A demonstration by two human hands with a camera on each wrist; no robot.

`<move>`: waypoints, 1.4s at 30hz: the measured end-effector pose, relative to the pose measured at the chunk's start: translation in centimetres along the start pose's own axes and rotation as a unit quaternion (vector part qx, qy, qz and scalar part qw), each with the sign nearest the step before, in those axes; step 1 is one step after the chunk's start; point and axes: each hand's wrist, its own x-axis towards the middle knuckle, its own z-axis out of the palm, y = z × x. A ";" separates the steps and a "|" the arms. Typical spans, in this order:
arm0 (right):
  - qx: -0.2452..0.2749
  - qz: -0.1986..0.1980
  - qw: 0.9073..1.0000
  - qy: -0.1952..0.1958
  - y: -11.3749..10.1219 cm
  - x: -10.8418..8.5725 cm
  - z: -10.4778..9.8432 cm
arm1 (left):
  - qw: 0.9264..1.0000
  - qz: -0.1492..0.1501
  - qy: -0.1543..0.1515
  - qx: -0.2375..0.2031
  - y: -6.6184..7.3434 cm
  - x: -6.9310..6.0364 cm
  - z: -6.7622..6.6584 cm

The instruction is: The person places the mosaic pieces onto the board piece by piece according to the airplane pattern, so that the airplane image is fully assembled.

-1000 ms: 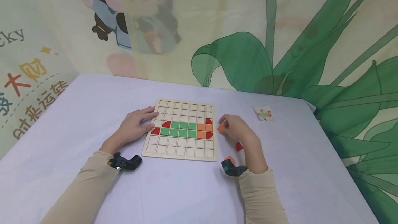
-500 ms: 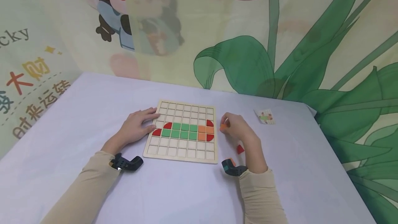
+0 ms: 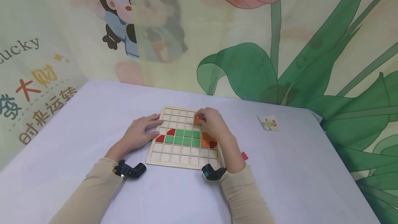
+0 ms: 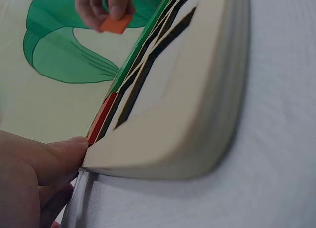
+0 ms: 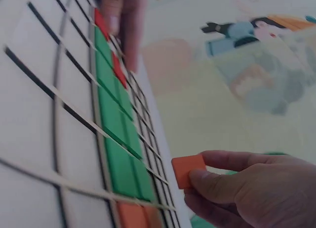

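A wooden grid board (image 3: 179, 161) lies on the table. Green square tiles (image 3: 187, 141) fill part of two rows, with red rounded pieces (image 3: 160, 138) at their left end. Orange tiles (image 3: 205, 143) and another red piece (image 3: 212, 144) sit at the right end, partly behind the right hand. My left hand (image 3: 139, 133) rests at the board's left edge, fingers extended and thumb touching the rim. Above the upper right squares, my right hand (image 3: 214, 123) pinches an orange square tile (image 5: 186, 170) between thumb and fingers. The right wrist view shows that tile held clear of the board.
A small patterned card (image 3: 269, 123) lies to the right, showing a similar coloured pattern. One red piece (image 3: 244, 156) lies on the white tablecloth (image 3: 298, 182) beside the right forearm. A printed curtain (image 3: 174, 75) stands behind the table.
My right hand has moved left from beside the board to over its upper right squares, carrying the orange tile. The left hand stays at the board's edge. The head view has shifted slightly.
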 end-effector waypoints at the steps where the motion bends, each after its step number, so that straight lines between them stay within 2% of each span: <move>1: -0.003 -0.009 1.000 0.001 -0.3 0.0 0.4 | 1.000 0.000 0.000 -0.002 0.1 -0.1 0.1; 4: -0.019 -0.027 0.999 0.005 -0.9 0.1 1.5 | 1.000 0.003 0.002 -0.001 0.1 -0.2 0.2; 10: -0.039 -0.026 0.999 0.010 -1.5 0.1 2.4 | 1.000 0.012 0.001 0.001 0.2 -0.1 0.0; 19: -0.042 -0.021 0.999 0.014 -1.4 0.1 2.3 | 1.000 0.011 -0.002 0.004 0.3 0.0 -0.3; 27: -0.046 -0.026 0.999 -0.007 -1.4 0.0 2.3 | 1.000 0.003 -0.004 0.002 0.3 -0.1 -0.3; 42: -0.058 -0.033 0.997 -0.033 -1.2 -0.4 2.4 | 1.000 0.005 -0.011 0.003 0.2 -0.5 -0.2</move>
